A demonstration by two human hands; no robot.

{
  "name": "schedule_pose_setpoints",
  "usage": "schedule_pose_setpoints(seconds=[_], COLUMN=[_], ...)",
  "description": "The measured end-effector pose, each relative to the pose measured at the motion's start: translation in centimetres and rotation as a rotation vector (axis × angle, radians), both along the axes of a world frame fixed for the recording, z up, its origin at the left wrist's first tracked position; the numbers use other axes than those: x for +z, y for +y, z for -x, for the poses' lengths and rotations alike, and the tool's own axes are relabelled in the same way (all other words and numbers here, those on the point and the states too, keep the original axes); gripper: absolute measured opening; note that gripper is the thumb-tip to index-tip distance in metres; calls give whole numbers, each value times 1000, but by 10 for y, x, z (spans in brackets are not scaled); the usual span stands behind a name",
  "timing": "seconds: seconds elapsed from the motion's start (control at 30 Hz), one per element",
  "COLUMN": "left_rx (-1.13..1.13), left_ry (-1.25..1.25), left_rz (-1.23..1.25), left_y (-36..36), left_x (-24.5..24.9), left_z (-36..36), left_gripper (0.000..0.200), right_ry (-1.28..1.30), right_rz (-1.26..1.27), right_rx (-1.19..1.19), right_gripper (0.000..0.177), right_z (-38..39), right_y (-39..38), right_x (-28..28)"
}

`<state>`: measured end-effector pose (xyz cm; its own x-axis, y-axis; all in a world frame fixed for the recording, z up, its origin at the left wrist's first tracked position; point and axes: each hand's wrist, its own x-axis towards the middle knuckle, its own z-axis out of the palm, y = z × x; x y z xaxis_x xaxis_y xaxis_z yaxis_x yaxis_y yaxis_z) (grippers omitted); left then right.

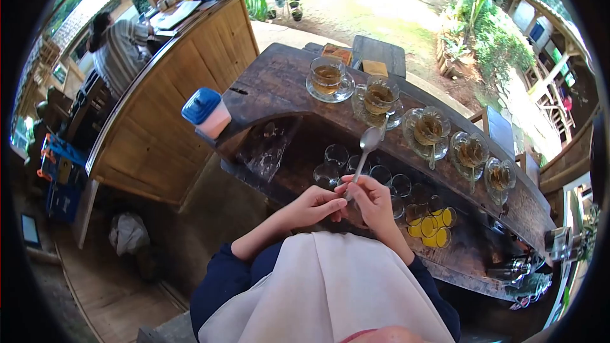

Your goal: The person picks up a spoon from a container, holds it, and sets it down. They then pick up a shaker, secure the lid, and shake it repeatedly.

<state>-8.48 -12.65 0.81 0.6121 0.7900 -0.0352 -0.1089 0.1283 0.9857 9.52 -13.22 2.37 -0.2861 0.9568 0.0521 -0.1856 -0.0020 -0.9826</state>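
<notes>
A metal spoon (369,141) points up and away, its handle pinched in the fingers of my right hand (373,201). My left hand (316,206) is closed beside it, its fingertips meeting the lower end of the handle. Beyond the hands, several glass cups of brown drink stand on saucers along the dark wooden counter (279,67); the leftmost is a cup (327,79), and beside it is another cup (379,96). Spoons rest at some of these cups. Empty-looking glasses (326,174) stand on the lower shelf, just past my hands.
Glasses with yellow contents (436,228) stand on the lower shelf at the right. A blue-lidded container (206,112) sits at the counter's left end. A person (117,47) is behind a wooden counter (159,108) at the left. Metal vessels (508,269) are at the far right.
</notes>
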Motion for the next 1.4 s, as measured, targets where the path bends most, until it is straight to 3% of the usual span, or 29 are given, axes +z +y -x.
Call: schedule_pose_setpoints(seconds=[0.07,0.17,0.3,0.47,0.8,0.97,1.4], left_rx=[-72,159,223,304,271,246,276], left_ry=[57,-57,-2,119,231,113,104], left_rz=[-148,-271,-314,-359,-261,-223,-154], left_y=[29,84,137,177,191,202,202], left_x=[5,12,25,2,6,3,12], left_z=[16,25,10,-22,-34,-26,-3], left_gripper=[25,36,30,51,60,53,35], right_ry=[6,34,25,-9,-41,-68,-79], right_rz=[-69,-77,-64,-118,-112,-102,-71], right_rx=[-119,-286,-277,-244,-288,-299,-283], right_gripper=[21,21,21,22,22,22,22], right_z=[0,-3,1,-2,0,-1,1], right_y=[1,1,-2,-8,-14,-18,-21], right_x=[4,10,11,20,23,19,18])
